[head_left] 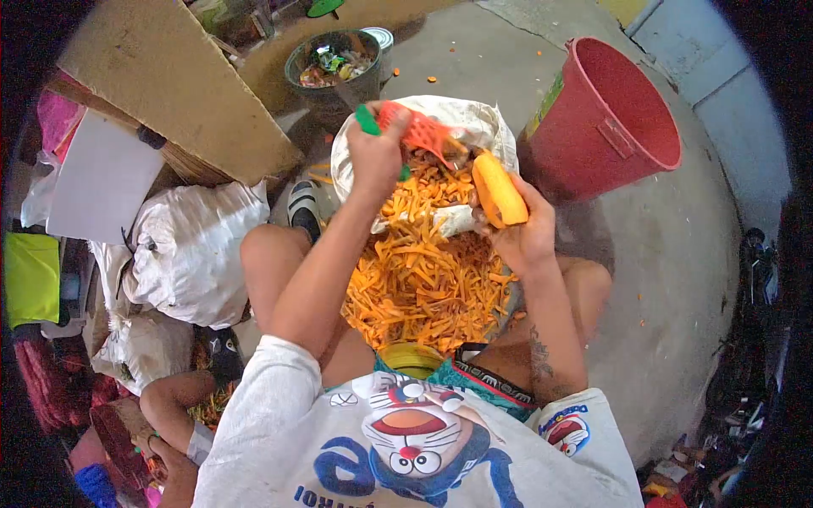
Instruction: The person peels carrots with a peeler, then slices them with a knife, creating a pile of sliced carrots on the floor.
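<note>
My left hand (pixel 375 157) grips a peeler (pixel 415 129) with a green handle and an orange-red head, raised over a white sack (pixel 474 123). My right hand (pixel 518 233) holds a peeled orange carrot (pixel 498 190) just right of the peeler's head. Below both hands a heap of carrot peelings (pixel 423 279) lies between my bare knees and spills from the sack's mouth. A yellow-rimmed container (pixel 411 357) sits close to my body under the heap.
A red bucket (pixel 610 118) stands at the right. A dark tub of scraps (pixel 334 68) stands behind the sack. A wooden board (pixel 169 76) and white bags (pixel 190 250) lie left. Another person's arm (pixel 174 398) shows at lower left. Concrete floor (pixel 677 271) extends right.
</note>
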`<move>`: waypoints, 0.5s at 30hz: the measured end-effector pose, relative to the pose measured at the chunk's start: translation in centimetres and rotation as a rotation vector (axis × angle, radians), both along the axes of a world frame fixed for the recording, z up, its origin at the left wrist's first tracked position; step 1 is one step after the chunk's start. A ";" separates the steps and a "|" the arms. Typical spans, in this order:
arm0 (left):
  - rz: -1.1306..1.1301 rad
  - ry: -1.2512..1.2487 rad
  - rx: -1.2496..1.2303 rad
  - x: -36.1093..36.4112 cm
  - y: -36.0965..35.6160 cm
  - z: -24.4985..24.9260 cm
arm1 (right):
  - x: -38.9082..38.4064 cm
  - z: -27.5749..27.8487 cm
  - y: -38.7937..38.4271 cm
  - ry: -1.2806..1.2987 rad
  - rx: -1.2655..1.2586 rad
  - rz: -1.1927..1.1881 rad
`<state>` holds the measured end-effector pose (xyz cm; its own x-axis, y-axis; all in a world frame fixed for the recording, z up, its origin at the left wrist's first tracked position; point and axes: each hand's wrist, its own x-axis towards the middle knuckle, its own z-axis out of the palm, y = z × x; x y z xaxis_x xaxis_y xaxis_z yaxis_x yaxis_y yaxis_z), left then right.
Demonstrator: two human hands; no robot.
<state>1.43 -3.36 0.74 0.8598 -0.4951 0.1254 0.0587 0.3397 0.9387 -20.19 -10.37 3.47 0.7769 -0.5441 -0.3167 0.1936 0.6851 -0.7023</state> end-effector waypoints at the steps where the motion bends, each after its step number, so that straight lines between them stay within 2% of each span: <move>1: -0.003 -0.001 -0.002 -1.5 0.5 1.0 | 0.7 1.1 0.6 -0.001 -0.002 -0.003; 3: -0.333 -0.254 0.008 -4.8 1.7 2.4 | 1.8 3.0 1.5 0.093 0.069 -0.184; 4: -0.332 -0.250 0.007 -4.6 1.5 2.4 | 1.6 2.6 1.1 0.097 0.068 -0.184; 6: -0.220 -0.266 0.092 -3.5 1.4 2.1 | 0.3 0.3 0.3 -0.052 -0.032 -0.006; 8: -0.012 -0.152 -0.022 0.3 -0.1 -0.3 | -0.3 -0.3 -0.2 -0.118 0.012 0.073; 10: -0.020 -0.069 0.015 0.4 0.6 0.9 | -0.2 0.8 0.4 -0.030 0.035 0.046; 12: -0.162 -0.076 0.045 -2.7 1.6 1.9 | 0.4 1.3 0.7 0.009 0.071 0.007; 13: -0.302 -0.167 0.088 -4.0 2.1 2.3 | 0.9 2.2 1.1 0.035 0.049 -0.046; 15: -0.231 -0.241 0.066 -3.5 1.5 1.8 | 0.7 1.8 0.7 0.071 0.027 -0.099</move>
